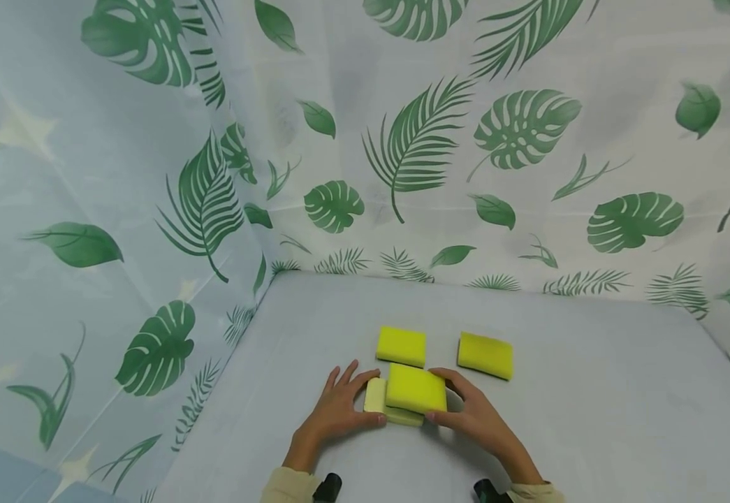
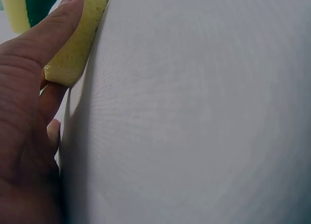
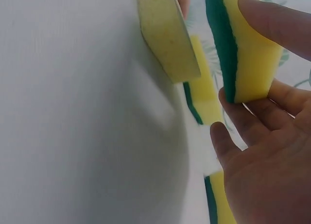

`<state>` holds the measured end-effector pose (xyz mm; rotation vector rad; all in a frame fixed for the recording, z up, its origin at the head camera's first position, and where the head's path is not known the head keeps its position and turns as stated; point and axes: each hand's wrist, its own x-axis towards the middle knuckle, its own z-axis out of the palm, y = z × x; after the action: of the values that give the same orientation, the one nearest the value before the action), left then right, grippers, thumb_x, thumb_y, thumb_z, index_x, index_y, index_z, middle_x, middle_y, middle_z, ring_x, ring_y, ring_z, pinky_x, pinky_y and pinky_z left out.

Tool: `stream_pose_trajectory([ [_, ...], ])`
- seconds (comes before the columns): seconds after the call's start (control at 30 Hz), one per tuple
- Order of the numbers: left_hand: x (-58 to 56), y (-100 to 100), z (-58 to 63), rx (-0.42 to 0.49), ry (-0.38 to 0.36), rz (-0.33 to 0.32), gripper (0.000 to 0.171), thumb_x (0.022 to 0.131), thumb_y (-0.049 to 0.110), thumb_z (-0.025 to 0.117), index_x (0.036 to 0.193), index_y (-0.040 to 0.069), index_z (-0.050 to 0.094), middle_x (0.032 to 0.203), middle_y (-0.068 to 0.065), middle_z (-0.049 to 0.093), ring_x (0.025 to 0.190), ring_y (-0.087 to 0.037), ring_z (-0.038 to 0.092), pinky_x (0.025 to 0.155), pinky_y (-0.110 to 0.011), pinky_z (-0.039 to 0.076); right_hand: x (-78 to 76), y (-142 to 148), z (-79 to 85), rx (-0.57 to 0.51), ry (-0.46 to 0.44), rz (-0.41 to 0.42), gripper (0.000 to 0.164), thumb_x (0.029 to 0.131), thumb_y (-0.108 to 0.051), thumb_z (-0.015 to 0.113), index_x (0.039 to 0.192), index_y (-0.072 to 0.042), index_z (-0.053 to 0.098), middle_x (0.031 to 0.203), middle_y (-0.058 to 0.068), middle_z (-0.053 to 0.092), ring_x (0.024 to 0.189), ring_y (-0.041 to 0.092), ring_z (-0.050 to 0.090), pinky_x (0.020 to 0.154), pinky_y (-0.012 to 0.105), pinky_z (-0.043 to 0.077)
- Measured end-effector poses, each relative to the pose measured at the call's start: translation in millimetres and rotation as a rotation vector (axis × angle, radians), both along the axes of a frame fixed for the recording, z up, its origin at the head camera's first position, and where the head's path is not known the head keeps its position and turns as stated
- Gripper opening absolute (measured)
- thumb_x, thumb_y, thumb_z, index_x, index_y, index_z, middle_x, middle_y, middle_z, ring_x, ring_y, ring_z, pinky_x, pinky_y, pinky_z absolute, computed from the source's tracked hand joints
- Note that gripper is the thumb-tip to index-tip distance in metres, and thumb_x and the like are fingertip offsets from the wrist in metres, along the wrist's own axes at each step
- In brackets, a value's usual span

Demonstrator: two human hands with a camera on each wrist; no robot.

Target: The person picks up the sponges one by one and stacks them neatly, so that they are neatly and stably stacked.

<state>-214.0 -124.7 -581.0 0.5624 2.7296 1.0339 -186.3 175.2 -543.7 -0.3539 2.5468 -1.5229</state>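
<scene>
A pale yellow sponge [image 1: 374,396] lies on the table, pinched at its left end between thumb and fingers of my left hand [image 1: 338,406]. My right hand [image 1: 476,413] grips a bright yellow sponge [image 1: 416,388] by its right end. In the right wrist view this bright sponge [image 3: 255,63] shows a dark green scouring layer facing the table and stands apart from the pale sponge [image 3: 167,39]. From the head it covers much of the pale one. The left wrist view has the thumb along the pale sponge's edge [image 2: 80,51].
Two more yellow sponges lie farther back on the grey-white table [image 1: 591,405], one behind the hands [image 1: 401,345] and another to the right [image 1: 485,355]. Leaf-printed cloth walls [image 1: 528,230] stand at the left and the back.
</scene>
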Motion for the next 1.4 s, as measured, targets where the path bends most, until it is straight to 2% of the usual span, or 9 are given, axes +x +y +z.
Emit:
stream_pose_trajectory([
  [0.27,-0.7,0,-0.6,-0.020,-0.009,0.009,0.092,0.083,0.065,0.082,0.160,0.025,0.051,0.170,-0.014,0.037,0.161,-0.034,0.022,0.131,-0.056,0.004,-3.1,-14,-3.0,-0.008,-0.005,0.003,0.079,0.088,-0.033,0.091,0.154,-0.010,0.054,0.159,0.018,0.051,0.147,0.045,0.045,0.120,0.067,0.033],
  [0.6,-0.4,-1,0.3,-0.009,0.008,0.000,0.094,0.083,0.063,0.083,0.160,0.021,0.051,0.170,-0.016,0.036,0.161,-0.034,0.023,0.131,-0.056,0.005,-3.8,-22,-6.7,-0.033,0.012,0.032,0.080,0.088,-0.029,0.092,0.154,-0.008,0.053,0.158,0.018,0.052,0.144,0.043,0.049,0.119,0.066,0.036],
  [0.83,-0.8,-2,-2.2,-0.020,0.022,-0.006,0.095,0.084,0.063,0.082,0.160,0.016,0.051,0.171,-0.016,0.035,0.161,-0.034,0.023,0.131,-0.056,0.005,-2.7,-27,-12.7,-0.038,0.033,0.041,0.078,0.087,-0.028,0.092,0.153,-0.008,0.054,0.153,0.015,0.056,0.140,0.037,0.054,0.116,0.060,0.043],
  [1.03,-0.8,-1,-2.3,-0.034,0.023,-0.009,0.095,0.084,0.063,0.083,0.160,0.015,0.051,0.171,-0.017,0.035,0.161,-0.034,0.023,0.131,-0.057,0.006,-1.2,-29,-14.6,-0.048,0.045,0.040,0.079,0.088,-0.028,0.092,0.153,-0.008,0.054,0.153,0.015,0.056,0.141,0.036,0.053,0.117,0.059,0.042],
  [1.2,-0.3,-1,-1.0,-0.032,0.024,-0.010,0.096,0.084,0.062,0.083,0.160,0.013,0.051,0.170,-0.020,0.035,0.160,-0.037,0.023,0.130,-0.059,0.007,-0.3,-29,-15.1,-0.058,0.048,0.046,0.080,0.088,-0.027,0.092,0.155,-0.008,0.053,0.154,0.016,0.055,0.140,0.036,0.053,0.116,0.059,0.043],
  [1.4,0.6,-1,-0.3,-0.043,0.009,0.002,0.097,0.085,0.062,0.083,0.161,0.014,0.049,0.171,-0.021,0.032,0.160,-0.043,0.019,0.129,-0.062,0.010,0.0,-31,-17.1,-0.035,0.056,0.031,0.081,0.088,-0.028,0.092,0.156,-0.007,0.051,0.155,0.016,0.054,0.141,0.037,0.052,0.118,0.062,0.039],
])
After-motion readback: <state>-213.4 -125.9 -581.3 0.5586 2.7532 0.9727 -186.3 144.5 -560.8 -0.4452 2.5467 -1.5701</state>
